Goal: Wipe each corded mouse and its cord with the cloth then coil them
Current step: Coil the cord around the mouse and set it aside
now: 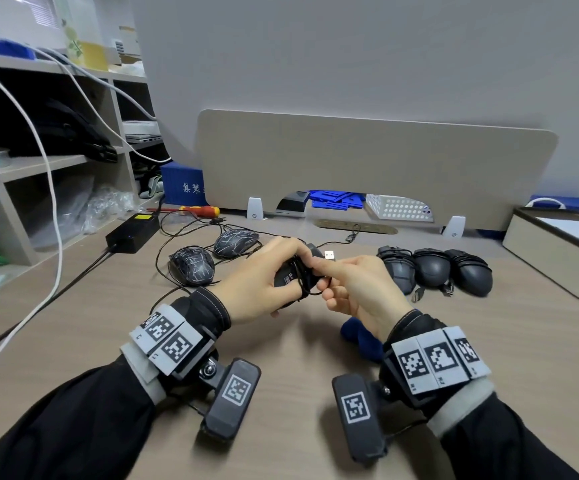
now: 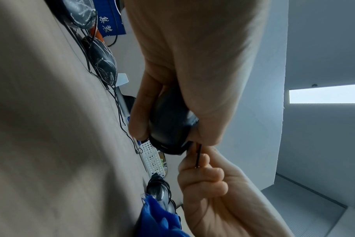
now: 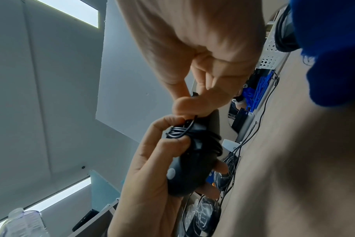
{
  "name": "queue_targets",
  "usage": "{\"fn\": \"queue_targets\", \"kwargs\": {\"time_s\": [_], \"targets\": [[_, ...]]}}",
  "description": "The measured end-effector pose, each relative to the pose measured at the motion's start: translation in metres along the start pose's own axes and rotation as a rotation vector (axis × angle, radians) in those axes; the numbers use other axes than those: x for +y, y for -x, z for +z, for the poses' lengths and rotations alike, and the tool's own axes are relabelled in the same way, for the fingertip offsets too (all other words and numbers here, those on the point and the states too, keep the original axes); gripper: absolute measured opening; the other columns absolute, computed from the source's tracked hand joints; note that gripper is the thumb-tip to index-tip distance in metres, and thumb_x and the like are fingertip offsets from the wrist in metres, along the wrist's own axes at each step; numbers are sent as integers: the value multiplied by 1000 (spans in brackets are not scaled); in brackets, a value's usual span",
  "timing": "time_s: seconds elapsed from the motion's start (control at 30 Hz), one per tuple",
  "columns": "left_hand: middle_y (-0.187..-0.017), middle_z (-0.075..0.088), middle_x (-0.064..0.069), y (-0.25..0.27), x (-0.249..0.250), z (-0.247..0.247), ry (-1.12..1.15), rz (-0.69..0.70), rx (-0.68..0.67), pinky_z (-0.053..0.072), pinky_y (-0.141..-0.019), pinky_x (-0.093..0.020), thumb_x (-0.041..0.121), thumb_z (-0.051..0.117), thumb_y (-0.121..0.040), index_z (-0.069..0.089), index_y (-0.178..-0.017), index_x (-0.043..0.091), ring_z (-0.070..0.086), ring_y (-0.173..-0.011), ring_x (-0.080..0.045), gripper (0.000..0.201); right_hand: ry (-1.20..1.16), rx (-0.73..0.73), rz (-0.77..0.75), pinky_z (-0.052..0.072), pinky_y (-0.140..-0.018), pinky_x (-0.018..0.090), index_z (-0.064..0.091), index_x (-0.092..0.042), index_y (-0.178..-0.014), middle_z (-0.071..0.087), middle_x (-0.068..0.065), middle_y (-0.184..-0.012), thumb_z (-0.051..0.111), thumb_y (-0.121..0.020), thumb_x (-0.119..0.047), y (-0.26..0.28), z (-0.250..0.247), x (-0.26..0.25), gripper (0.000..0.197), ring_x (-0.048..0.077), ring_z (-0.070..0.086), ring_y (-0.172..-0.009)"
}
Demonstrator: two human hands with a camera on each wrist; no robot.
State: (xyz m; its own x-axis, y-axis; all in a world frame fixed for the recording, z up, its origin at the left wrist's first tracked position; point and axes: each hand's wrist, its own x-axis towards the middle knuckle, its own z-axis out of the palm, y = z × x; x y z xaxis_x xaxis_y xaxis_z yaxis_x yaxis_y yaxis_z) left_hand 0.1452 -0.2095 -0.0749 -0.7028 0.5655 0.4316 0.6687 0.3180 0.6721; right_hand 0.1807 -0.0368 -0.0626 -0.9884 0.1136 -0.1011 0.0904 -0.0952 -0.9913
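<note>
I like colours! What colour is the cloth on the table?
The cloth is dark blue. It shows best in the right wrist view.

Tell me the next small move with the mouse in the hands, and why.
Probably tuck the loose end under the wraps. The left hand grips the mouse with its cord already wound round the body; the right hand pinches the last stretch, and the USB plug pokes free beyond the fingers.
</note>
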Motion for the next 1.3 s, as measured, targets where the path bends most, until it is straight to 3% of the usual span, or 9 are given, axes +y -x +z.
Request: {"fn": "queue_targets", "kwargs": {"time_s": [0.13,0.27,0.47,0.57,0.63,0.8,1.13,1.23,1.3], "targets": [[-102,51,1,0,0,3,-51,32,27,55,-41,-34,19,64,-82,54,-103,33,56,-83,-10,27,-4,41,37,40,-37,17,63,-2,-77,53,3,-54,71,-89,-11,-2,1,-1,18,7,45,-37],[-96,63,1,-1,5,4,27,-11,88,56,-48,-47,14,62,-76,57,-99,24,62,-76,-16,26,-34,85,-9,32,-35,16,63,-3,-79,51,-1,-54,68,-89,-9,-3,2,0,12,5,40,-37],[-95,64,0,-2,8,5,102,-79,113,52,-37,-36,10,61,-73,61,-96,21,64,-75,-19,26,-35,111,-86,29,-35,18,63,-1,-89,51,-1,-53,67,-89,-8,-3,6,2,8,7,38,-39],[-95,63,1,0,8,6,130,-78,154,55,-46,-37,19,60,-72,61,-94,23,64,-77,-19,23,-43,59,-82,35,-37,18,63,-1,-89,53,2,-58,67,-92,-9,0,7,0,10,8,43,-41],[-90,64,2,0,7,6,124,-76,211,58,-60,-41,30,56,-69,59,-90,28,64,-74,-18,21,-141,-1,-65,47,-43,20,65,2,-95,55,5,-65,64,-94,-10,2,7,-3,12,12,52,-48],[-98,61,-9,-5,-3,5,256,-254,314,54,-39,-39,-1,58,-86,58,-94,17,64,-58,-20,20,-447,-184,26,63,-78,37,59,5,-107,61,12,-84,42,-102,-9,4,3,-11,22,27,65,-80],[-87,62,5,-5,-4,7,109,-80,322,50,-38,-33,19,62,-80,61,-95,20,60,-70,-15,16,-135,-13,-61,56,-55,18,71,2,-92,70,8,-74,69,-93,-16,3,-1,1,18,10,63,-55],[-93,60,-3,-5,-4,8,113,-67,304,50,-34,-40,25,57,-76,60,-92,31,58,-78,-15,17,-105,-22,-2,55,-51,19,69,0,-90,69,8,-70,70,-92,-13,3,0,0,14,11,61,-52],[-96,60,-9,-4,-2,8,116,-55,268,55,-44,-44,34,53,-72,57,-88,42,58,-80,-14,18,-117,-20,2,53,-49,18,68,2,-94,67,9,-69,70,-91,-12,3,0,-2,15,11,58,-50]]}}
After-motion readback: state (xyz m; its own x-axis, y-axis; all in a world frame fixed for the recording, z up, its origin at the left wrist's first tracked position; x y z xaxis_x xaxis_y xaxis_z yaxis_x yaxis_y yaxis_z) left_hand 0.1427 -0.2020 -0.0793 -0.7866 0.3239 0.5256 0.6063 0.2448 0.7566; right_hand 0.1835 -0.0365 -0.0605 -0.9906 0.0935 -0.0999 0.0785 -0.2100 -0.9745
